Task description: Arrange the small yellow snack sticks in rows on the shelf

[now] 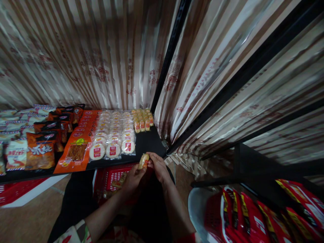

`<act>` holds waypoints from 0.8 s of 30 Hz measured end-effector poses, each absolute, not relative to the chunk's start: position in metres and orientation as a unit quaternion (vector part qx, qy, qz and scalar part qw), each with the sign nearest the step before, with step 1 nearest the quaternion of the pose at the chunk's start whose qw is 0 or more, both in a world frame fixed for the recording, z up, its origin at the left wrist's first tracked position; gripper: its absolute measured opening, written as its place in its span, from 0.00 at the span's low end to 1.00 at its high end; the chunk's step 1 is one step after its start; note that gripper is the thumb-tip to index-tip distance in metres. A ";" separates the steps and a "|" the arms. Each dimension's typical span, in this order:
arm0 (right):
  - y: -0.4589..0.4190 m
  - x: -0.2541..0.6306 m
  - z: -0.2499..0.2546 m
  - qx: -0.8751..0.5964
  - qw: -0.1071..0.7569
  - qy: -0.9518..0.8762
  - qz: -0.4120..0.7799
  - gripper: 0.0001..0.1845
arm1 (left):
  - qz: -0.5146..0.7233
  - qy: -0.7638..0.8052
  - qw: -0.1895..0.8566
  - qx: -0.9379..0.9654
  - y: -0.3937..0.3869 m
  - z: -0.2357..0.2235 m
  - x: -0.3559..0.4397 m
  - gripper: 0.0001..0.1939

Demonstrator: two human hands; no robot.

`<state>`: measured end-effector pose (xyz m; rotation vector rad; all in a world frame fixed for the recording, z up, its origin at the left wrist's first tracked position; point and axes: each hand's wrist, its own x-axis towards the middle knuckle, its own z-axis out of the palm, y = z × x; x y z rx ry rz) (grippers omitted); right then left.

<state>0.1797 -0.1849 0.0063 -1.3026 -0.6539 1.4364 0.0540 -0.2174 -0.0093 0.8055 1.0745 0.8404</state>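
"Packets first: what shows on the far left of the head camera?"

"White bags (16, 153) lie in rows on the black shelf (149, 141). Just right of them I see orange-and-black bags (40, 150), then flat orange packs (76, 152), the front one showing thin brown sticks."

"Further along?"

"Round white crackers (112, 149), individually wrapped, run back in three columns. Below the shelf edge I have a red basket (116, 172) between the knees, with a few wrapped pieces (118, 182) in it."

"And the grip?"

"My left hand (134, 179) has thumb and fingers closed around the lower end of a wrapped snack (143, 161), tilted, at the shelf's front edge. Similar small snacks (142, 125) stand grouped at the shelf's back right corner. My right hand (158, 167) is half curled, fingertips at the snack's upper end; I can't tell whether they pinch it or merely touch."

"Right of that?"

"A black post (171, 50), then red packets (255, 216) low at the far right."
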 end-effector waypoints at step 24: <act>-0.196 0.191 -0.009 -0.575 0.518 -0.336 0.537 0.18 | 0.403 0.476 0.684 0.379 -0.205 -0.011 0.047 0.27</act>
